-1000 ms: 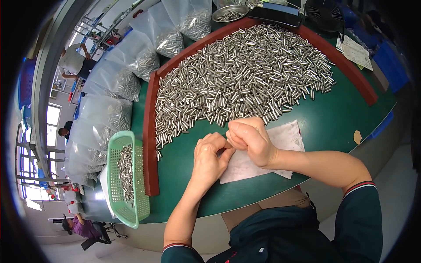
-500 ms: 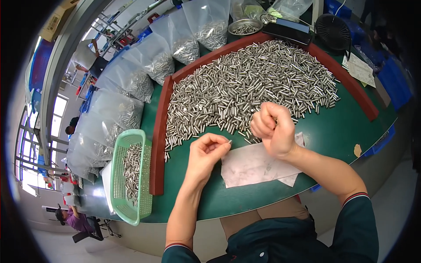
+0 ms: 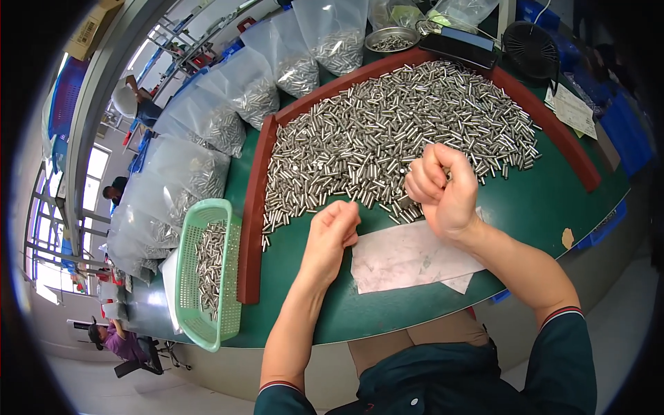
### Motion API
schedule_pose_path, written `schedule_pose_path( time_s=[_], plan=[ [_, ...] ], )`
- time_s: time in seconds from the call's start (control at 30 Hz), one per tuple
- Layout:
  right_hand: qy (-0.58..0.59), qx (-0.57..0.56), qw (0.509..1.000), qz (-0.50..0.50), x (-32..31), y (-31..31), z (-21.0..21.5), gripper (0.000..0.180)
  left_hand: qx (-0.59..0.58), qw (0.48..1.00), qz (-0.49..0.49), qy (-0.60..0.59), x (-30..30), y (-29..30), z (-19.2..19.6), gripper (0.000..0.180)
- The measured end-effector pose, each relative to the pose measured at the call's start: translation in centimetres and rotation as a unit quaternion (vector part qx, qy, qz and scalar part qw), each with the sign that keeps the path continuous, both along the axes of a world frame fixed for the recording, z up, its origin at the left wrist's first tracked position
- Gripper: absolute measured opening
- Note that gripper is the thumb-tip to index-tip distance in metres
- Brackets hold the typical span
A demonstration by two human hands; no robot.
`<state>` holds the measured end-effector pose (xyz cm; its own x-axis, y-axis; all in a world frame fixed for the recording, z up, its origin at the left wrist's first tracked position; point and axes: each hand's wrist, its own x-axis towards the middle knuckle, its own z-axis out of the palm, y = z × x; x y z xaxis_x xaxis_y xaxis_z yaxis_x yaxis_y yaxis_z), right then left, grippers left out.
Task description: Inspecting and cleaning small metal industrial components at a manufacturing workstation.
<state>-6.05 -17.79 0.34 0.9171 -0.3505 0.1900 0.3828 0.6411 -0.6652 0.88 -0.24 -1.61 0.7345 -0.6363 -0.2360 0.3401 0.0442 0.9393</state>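
A broad heap of short shiny metal pins [image 3: 360,131] lies on the green tabletop. Just in front of its near edge is my left hand [image 3: 334,228], closed with its fingers curled in; whatever they hold is hidden. To its right and higher, my right hand [image 3: 445,190] is closed too, knuckles up, over the front of the heap. I cannot make out what is inside it. Below and between the hands lies a smudged pale cloth or paper sheet [image 3: 394,263], partly under my right wrist.
A dark red border [image 3: 252,228] curves round the heap. Left of it stands a green basket [image 3: 228,277] with more pins. Clear bags of pins [image 3: 252,93] line the far left. A metal dish [image 3: 392,40], a phone-like black device [image 3: 458,50] and a small fan [image 3: 530,52] are at the back.
My left hand has moved slightly up and curled its fingers; the small metal pin at its fingertips is now out of sight. My right hand has shifted slightly up and right, still closed.
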Motion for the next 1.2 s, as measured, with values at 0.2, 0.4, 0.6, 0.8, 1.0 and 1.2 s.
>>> schedule_pose_path(
  time_s=[0.2, 0.4, 0.6, 0.8, 1.0, 1.2],
  plan=[
    [0.01, 0.03, 0.999, -0.019, -0.2, 0.3, 0.3, 0.032, 0.305, 0.803, 0.008, -0.511, -2.4, -3.7, 0.1, 0.026],
    [0.008, 0.026, 0.999, -0.019, -0.5, 0.4, 0.2, 0.032, 0.34, 0.812, -0.001, -0.474, -2.1, -3.0, 0.4, 0.014],
    [0.027, -0.024, 0.998, 0.048, -0.8, 1.3, -0.6, 0.035, 0.292, 0.865, -0.075, -0.401, -2.1, -0.7, 0.7, 0.007],
    [0.061, -0.02, 0.993, 0.102, -0.8, 2.0, -1.4, 0.035, 0.289, 0.866, -0.088, -0.399, -1.9, -0.6, 0.7, 0.007],
    [0.049, -0.034, 0.995, 0.084, -0.6, 2.5, -1.7, 0.035, 0.281, 0.867, -0.098, -0.4, -1.8, -0.5, 0.7, 0.007],
    [0.051, -0.039, 0.994, 0.089, -0.7, 2.8, -1.7, 0.035, 0.278, 0.868, -0.1, -0.399, -1.8, -0.5, 0.7, 0.006]
  ],
)
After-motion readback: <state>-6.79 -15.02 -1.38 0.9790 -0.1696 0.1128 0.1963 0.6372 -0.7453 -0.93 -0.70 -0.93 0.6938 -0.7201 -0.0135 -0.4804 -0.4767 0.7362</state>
